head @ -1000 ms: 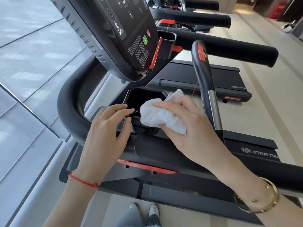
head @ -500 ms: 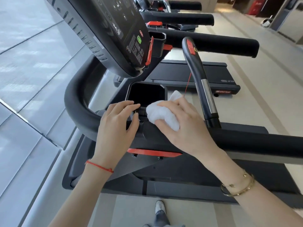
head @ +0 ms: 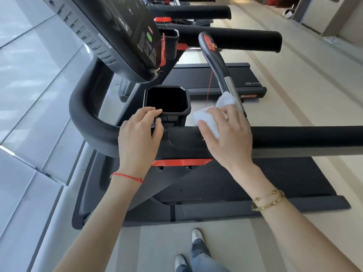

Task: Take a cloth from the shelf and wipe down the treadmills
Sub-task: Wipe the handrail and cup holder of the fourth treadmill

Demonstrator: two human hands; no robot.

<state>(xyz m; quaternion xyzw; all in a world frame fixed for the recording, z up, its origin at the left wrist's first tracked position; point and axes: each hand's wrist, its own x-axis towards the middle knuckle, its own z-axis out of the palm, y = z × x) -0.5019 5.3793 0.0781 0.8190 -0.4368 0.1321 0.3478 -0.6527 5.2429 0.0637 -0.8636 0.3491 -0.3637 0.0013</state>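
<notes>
Mid-wipe: the right hand (head: 227, 134) presses a bunched white cloth (head: 209, 116) onto the treadmill handrail (head: 304, 137) at centre frame; the left hand (head: 138, 134) rests spread beside the cup holder (head: 167, 101). Next, probably sliding along the rail.

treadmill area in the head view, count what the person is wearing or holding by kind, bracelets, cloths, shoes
red string bracelet on the left wrist: 1
gold bracelets on the right wrist: 2
white cloth under the right hand: 1
shoes: 2
total: 6
</notes>
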